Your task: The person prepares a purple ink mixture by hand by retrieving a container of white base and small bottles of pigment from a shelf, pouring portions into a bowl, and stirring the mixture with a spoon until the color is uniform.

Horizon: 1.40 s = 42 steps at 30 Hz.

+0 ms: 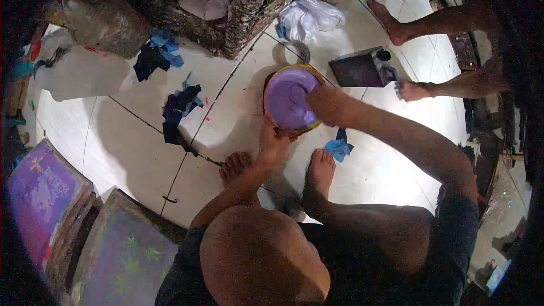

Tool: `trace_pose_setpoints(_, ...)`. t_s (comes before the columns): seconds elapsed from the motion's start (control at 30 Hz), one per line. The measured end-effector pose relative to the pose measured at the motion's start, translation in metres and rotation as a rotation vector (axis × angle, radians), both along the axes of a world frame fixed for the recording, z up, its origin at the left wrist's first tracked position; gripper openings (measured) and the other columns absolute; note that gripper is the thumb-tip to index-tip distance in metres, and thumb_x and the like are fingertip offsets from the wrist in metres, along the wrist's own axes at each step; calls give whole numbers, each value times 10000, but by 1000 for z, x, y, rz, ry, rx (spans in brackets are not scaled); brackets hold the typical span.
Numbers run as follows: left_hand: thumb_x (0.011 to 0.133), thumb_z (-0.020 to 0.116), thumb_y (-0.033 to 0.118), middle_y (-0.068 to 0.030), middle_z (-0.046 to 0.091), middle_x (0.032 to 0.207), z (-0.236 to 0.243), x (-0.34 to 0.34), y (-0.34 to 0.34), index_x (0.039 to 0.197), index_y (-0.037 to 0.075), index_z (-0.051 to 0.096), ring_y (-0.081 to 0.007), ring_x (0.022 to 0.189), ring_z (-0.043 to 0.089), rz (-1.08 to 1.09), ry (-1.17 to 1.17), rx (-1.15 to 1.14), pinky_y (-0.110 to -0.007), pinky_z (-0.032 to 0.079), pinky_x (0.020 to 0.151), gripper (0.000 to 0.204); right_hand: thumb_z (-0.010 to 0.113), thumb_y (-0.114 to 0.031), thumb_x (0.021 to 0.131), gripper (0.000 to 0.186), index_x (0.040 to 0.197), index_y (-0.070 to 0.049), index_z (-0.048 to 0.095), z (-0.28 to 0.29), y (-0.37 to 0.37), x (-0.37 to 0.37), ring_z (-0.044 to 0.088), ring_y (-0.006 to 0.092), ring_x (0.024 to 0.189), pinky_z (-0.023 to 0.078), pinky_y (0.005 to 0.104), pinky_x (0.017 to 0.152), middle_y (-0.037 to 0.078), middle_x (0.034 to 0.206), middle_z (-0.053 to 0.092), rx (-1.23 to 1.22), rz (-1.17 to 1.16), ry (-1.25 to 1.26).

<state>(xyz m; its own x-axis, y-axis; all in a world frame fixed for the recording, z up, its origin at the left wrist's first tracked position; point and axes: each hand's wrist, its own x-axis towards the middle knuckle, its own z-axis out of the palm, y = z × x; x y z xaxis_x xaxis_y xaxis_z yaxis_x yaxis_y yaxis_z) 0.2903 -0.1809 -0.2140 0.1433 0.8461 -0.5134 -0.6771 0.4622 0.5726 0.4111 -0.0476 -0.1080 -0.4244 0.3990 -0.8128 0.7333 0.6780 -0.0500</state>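
A round tub (267,92) with a yellowish rim stands on the tiled floor ahead of me. Thick purple liquid (289,95) that looks like paint fills it, with swirl marks on the surface. My left hand (274,143) grips the tub's near side, fingers curled at the rim. Over the tub's right edge, my right hand (326,106) reaches into the purple liquid with its fingers closed. Whatever those fingers hold, if anything, is hidden.
Behind the tub lie a small round container (297,52) and a white plastic bag (310,16). A dark rectangular can (358,69) stands to the right, near another person's bare feet (413,90). Dark blue scraps (180,112) litter the floor. Purple-stained boards (48,192) lean at lower left.
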Motion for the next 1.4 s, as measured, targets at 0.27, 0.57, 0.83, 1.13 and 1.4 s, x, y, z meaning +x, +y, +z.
trace_pose_setpoints(0.27, 859, 521, -62, -112, 482, 1263, -4, 5, 3, 1318, 56, 327, -186, 1042, 576, -95, 116, 74, -314, 541, 799, 512, 596, -121, 752, 220, 910, 29, 626, -31, 1, 43, 670, 340, 756, 554, 419, 640, 233, 818, 647, 257, 15, 181)
trace_pose_setpoints(0.57, 873, 555, 8, -147, 569, 1157, 4, -1, 5, 1341, 47, 302, -240, 976, 611, -209, 295, -36, -339, 517, 791, 533, 587, -168, 791, 208, 918, -20, 660, -24, 3, 42, 661, 360, 850, 548, 452, 729, 225, 902, 653, 91, -462, 337)
trace_pose_setpoints(0.83, 852, 574, 8, -163, 598, 1083, -41, 1, -7, 1276, 4, 348, -246, 915, 631, -186, 448, 67, -346, 510, 752, 481, 563, -151, 793, 233, 920, 31, 634, -5, 47, 23, 651, 397, 704, 540, 451, 639, 209, 746, 647, 235, -95, 154)
trace_pose_setpoints(1.13, 854, 553, -25, -124, 642, 931, -19, 6, -3, 1214, 23, 423, -203, 869, 629, -136, 372, 62, -328, 517, 751, 385, 605, -127, 752, 149, 875, -44, 611, 33, 30, -13, 678, 256, 790, 550, 384, 670, 146, 883, 657, 278, 398, 203)
trace_pose_setpoints(1.4, 880, 535, 1, -137, 558, 1168, 33, 4, 14, 1259, 25, 387, -215, 967, 610, 41, 77, -128, -296, 543, 754, 407, 611, -125, 756, 203, 955, -82, 618, 7, 67, 48, 677, 209, 775, 542, 316, 598, 109, 847, 646, 379, 436, 384)
